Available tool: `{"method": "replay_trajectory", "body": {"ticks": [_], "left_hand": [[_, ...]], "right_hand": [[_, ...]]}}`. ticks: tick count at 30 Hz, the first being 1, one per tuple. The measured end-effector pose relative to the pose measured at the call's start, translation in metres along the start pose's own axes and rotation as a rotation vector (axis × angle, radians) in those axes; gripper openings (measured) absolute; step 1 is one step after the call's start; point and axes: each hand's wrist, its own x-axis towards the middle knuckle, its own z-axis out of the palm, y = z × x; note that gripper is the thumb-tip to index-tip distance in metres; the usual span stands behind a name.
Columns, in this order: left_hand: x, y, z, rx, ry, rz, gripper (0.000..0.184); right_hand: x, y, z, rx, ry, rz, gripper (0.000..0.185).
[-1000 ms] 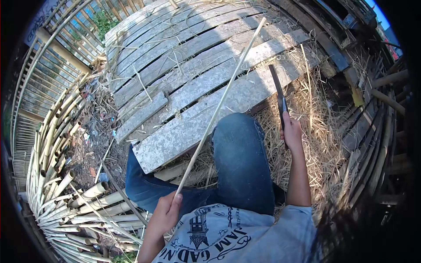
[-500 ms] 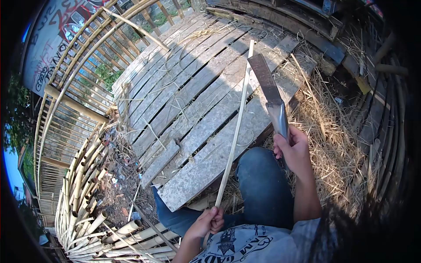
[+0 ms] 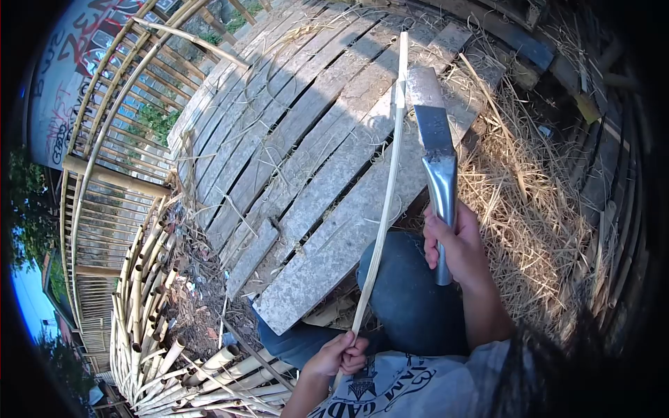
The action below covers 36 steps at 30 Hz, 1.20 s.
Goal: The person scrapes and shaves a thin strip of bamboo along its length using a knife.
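Observation:
My left hand (image 3: pixel 339 355), low in the view, is closed round the lower end of a long, thin bamboo strip (image 3: pixel 387 202). The strip runs upward past my knee and over the wooden slat platform (image 3: pixel 306 279). On the right, my right hand (image 3: pixel 456 244) grips the metal handle of a broad-bladed knife (image 3: pixel 433 125). Its blade points up and lies just right of the strip's upper part; whether the two touch I cannot tell.
Bamboo poles (image 3: pixel 223 357) lie stacked at the lower left, below a bamboo fence (image 3: pixel 115 174). Shavings (image 3: pixel 516 209) cover the ground at right. A short board (image 3: pixel 252 258) rests at the platform's left edge. Loose strips lie on the slats.
The knife has turned from nearly edge-on to showing its broad side and has come up close beside the strip. The strip now stands more upright. The camera view has shifted.

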Motion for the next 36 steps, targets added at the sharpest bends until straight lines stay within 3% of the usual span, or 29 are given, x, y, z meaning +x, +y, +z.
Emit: {"method": "replay_trajectory", "body": {"ticks": [13, 15, 19, 29, 33, 36], "left_hand": [[0.001, -0.001, 0.011, 0.041, -0.033, -0.022, 0.051], [-0.002, -0.003, 0.013, 0.044, -0.017, -0.027, 0.052], [-0.007, -0.005, 0.011, 0.099, 0.018, -0.029, 0.053], [-0.002, 0.005, 0.009, 0.257, -0.163, -0.012, 0.053], [0.003, 0.012, 0.021, 0.276, -0.153, -0.079, 0.061], [0.01, 0.011, 0.029, 0.301, -0.103, -0.002, 0.059]], "right_hand": [[-0.008, 0.007, 0.012, -0.05, 0.022, -0.023, 0.02], [-0.007, 0.011, 0.012, -0.108, 0.029, -0.089, 0.025], [-0.006, 0.012, 0.015, -0.034, 0.103, -0.005, 0.037], [-0.007, 0.018, 0.015, 0.007, 0.074, 0.049, 0.04], [-0.009, 0.018, 0.014, 0.021, 0.043, 0.029, 0.039], [-0.009, 0.019, 0.013, 0.023, 0.017, 0.045, 0.038]]}}
